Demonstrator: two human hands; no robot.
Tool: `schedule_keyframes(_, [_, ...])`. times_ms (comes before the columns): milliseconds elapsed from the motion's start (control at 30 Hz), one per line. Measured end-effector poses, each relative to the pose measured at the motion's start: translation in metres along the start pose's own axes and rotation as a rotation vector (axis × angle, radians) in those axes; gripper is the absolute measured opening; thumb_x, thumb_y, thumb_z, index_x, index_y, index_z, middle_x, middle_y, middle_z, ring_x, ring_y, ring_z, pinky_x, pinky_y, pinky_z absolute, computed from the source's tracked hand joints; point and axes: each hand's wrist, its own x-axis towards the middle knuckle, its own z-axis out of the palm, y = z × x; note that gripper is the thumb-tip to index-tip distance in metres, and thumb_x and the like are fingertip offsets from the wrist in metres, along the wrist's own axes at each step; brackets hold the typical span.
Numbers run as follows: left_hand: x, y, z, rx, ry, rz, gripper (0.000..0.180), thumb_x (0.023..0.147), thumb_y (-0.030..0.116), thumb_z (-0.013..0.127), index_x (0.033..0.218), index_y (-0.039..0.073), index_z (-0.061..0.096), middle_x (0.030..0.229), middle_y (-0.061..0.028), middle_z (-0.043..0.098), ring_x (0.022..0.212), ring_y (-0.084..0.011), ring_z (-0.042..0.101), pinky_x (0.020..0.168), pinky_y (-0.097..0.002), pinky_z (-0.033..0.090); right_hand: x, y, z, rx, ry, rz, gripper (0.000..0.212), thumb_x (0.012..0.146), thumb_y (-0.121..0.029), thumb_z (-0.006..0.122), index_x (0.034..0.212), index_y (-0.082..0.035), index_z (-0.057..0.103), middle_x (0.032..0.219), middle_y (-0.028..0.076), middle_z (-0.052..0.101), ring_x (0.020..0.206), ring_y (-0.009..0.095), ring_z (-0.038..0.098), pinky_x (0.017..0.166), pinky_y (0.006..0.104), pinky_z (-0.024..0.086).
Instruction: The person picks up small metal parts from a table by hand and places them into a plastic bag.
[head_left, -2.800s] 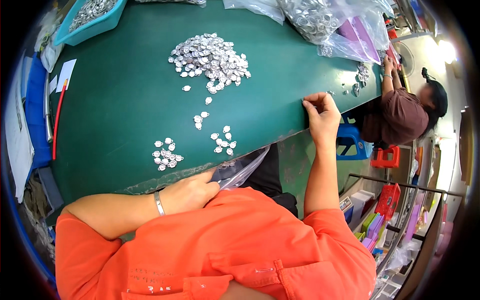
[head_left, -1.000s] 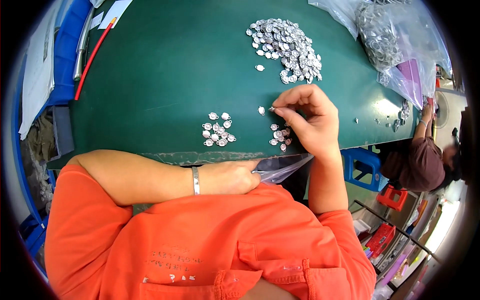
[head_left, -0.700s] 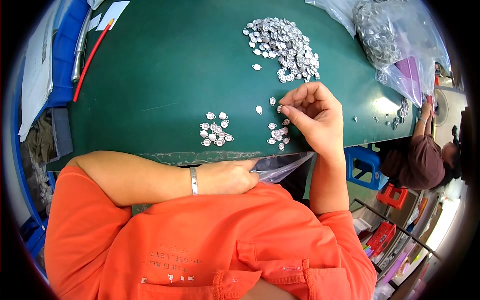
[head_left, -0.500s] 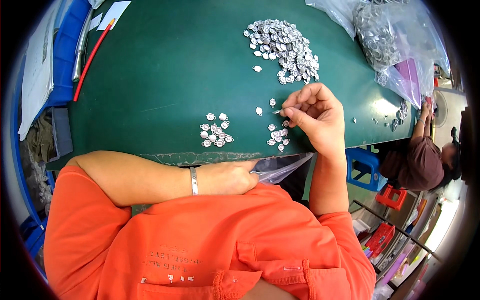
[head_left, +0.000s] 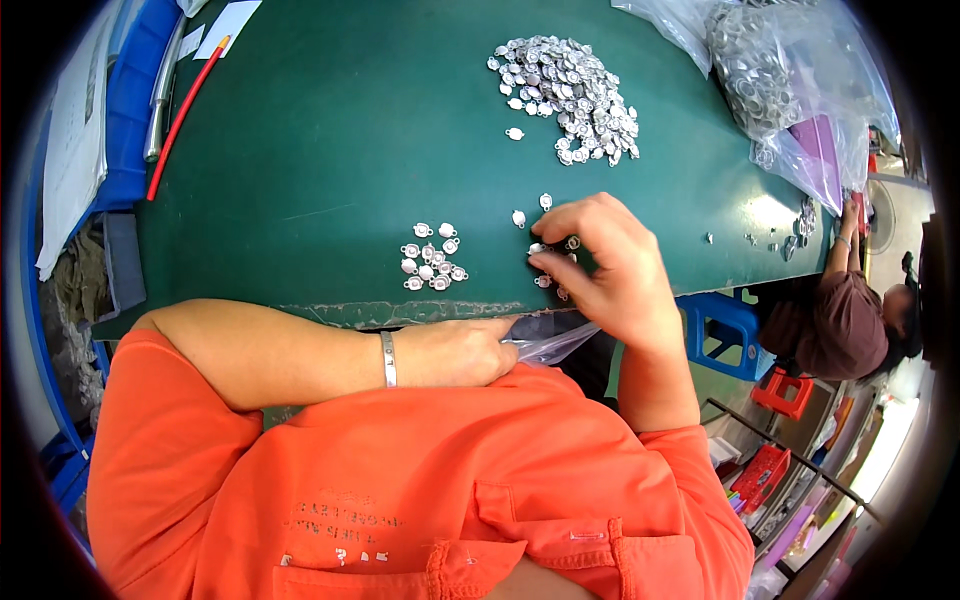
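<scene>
My left hand (head_left: 470,352) is closed on the edge of a clear plastic bag (head_left: 558,345) below the table's front edge; its fingertips are partly hidden. Over the small right cluster hovers my right hand (head_left: 615,265), thumb and forefinger apart around a small silvery metal charm (head_left: 537,249) with a ring loop. The hand hides part of that cluster. Two single charms (head_left: 518,218) lie just beyond it. To the left sits another small group of charms (head_left: 433,260). A big heap of the same charms (head_left: 575,95) lies farther back.
A red stick-like tool (head_left: 185,125) and a metal rod (head_left: 158,110) lie at the left by a blue bin (head_left: 130,100). Clear bags of metal parts (head_left: 755,85) stand at the back right. Beyond the green table (head_left: 300,150), a person (head_left: 835,320) sits near a blue stool (head_left: 730,335).
My right hand has come nearer and a little left, over the small right cluster. Its pinch on a charm has opened. My left hand stays at the bag.
</scene>
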Motion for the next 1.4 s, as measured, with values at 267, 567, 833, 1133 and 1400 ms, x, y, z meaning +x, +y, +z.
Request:
schedule_keyframes(267, [-0.001, 0.001, -0.001, 0.003, 0.003, -0.006, 0.019, 0.080, 0.010, 0.056, 0.084, -0.009, 0.059, 0.122, -0.0353, 0.049, 0.104, -0.0420, 0.059, 0.087, -0.0384, 0.052, -0.013, 0.008, 0.001, 0.635, 0.160, 0.341, 0.019, 0.079, 0.017, 0.063, 0.086, 0.001, 0.054, 0.084, 0.008, 0.063, 0.078, 0.013, 0.062, 0.073, 0.0268, 0.053])
schedule_keyframes(567, [-0.002, -0.002, 0.002, 0.036, -0.009, 0.015, 0.018, 0.081, 0.009, 0.056, 0.083, -0.008, 0.059, 0.128, -0.0372, 0.045, 0.108, -0.0431, 0.058, 0.087, -0.0372, 0.052, -0.021, 0.013, -0.006, 0.907, 0.142, 0.325, 0.023, 0.080, 0.020, 0.058, 0.086, 0.001, 0.049, 0.089, 0.012, 0.061, 0.085, 0.015, 0.061, 0.076, 0.0277, 0.053])
schedule_keyframes(833, [-0.001, 0.001, -0.002, 0.014, -0.038, -0.024, 0.018, 0.081, 0.009, 0.056, 0.082, -0.008, 0.058, 0.126, -0.0382, 0.046, 0.107, -0.0439, 0.058, 0.087, -0.0373, 0.052, -0.016, 0.016, -0.023, 0.244, -0.106, 0.078, 0.015, 0.078, 0.013, 0.062, 0.087, 0.001, 0.064, 0.089, 0.010, 0.067, 0.081, 0.021, 0.065, 0.073, 0.0296, 0.052])
schedule_keyframes(1133, [0.000, 0.002, -0.004, -0.036, -0.060, -0.049, 0.018, 0.080, 0.010, 0.056, 0.082, -0.008, 0.058, 0.125, -0.0376, 0.047, 0.106, -0.0433, 0.059, 0.089, -0.0386, 0.051, 0.004, 0.019, 0.016, 0.078, 0.210, 0.099, 0.017, 0.074, 0.009, 0.069, 0.083, -0.003, 0.060, 0.082, 0.007, 0.065, 0.073, 0.020, 0.062, 0.069, 0.0290, 0.050])
schedule_keyframes(1400, [-0.003, -0.002, 0.002, 0.053, 0.021, 0.022, 0.019, 0.079, 0.011, 0.057, 0.082, -0.007, 0.058, 0.120, -0.0360, 0.050, 0.104, -0.0423, 0.060, 0.086, -0.0379, 0.052, -0.008, 0.020, -0.006, 0.578, 0.100, 0.228, 0.021, 0.076, 0.014, 0.066, 0.086, -0.001, 0.055, 0.082, 0.005, 0.066, 0.078, 0.011, 0.061, 0.069, 0.0258, 0.050])
